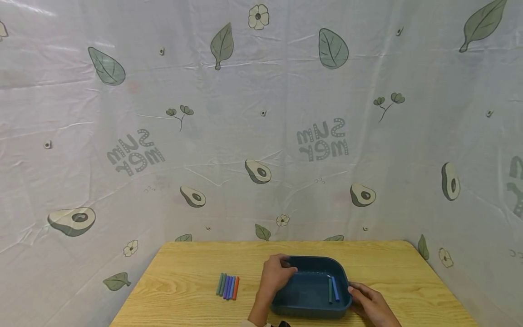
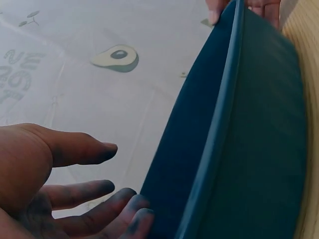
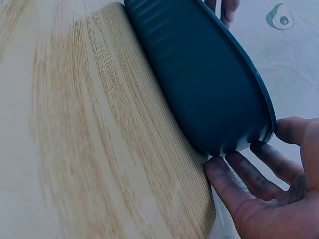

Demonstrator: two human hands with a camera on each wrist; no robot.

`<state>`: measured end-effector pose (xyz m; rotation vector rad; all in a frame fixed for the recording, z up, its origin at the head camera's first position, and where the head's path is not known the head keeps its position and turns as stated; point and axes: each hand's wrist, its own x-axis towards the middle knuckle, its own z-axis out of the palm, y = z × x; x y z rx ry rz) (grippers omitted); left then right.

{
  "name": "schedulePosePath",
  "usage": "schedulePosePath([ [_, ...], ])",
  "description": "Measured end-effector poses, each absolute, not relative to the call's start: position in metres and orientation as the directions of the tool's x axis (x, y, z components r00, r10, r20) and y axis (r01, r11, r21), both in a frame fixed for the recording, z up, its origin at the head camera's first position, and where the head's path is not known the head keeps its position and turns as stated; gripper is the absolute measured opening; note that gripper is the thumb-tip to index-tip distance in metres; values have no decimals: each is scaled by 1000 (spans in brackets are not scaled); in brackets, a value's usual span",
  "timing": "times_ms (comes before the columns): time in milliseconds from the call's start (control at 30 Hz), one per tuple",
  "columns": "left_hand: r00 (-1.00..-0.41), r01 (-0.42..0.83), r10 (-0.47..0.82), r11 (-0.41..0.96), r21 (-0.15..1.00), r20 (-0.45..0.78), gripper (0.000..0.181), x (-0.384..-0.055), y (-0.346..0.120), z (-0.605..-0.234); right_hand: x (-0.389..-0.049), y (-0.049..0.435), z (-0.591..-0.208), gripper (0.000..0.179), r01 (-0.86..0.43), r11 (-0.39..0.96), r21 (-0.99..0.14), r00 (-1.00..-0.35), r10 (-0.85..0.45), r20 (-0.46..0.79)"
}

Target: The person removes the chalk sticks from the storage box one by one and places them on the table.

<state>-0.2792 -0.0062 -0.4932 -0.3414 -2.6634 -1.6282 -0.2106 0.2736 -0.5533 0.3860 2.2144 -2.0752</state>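
Observation:
A dark blue tray (image 1: pixel 308 311) with raised walls sits on the table. Inside it, toward the right, lie a green stick (image 1: pixel 330 291) and a blue stick (image 1: pixel 335 289), side by side. My left hand (image 1: pixel 276 274) is over the tray's left side, thumb and fingers spread apart with nothing between them; its fingers overlap the tray wall in the left wrist view. At the right end, my right hand (image 1: pixel 369 305) holds the tray, its thumb at the rim and its fingertips (image 3: pixel 218 163) against the outer wall.
Left of the tray, several slim coloured sticks (image 1: pixel 228 286) lie in a row: green, purple, blue and orange-red. The wooden table (image 1: pixel 184 261) ends at a light curtain (image 1: pixel 229 136) printed with leaves and avocados, which hangs behind and at both sides.

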Motion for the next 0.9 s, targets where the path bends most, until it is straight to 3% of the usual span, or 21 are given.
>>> schedulePosePath([
  [467, -978, 104, 209, 399, 911, 21, 42, -277, 39, -509, -212, 280, -557, 63, 224, 50, -973, -974, 56, -222],
  [900, -984, 23, 172, 417, 908, -55, 42, -274, 69, -528, -211, 277, -557, 62, 221, 64, -973, -973, 78, -216],
])
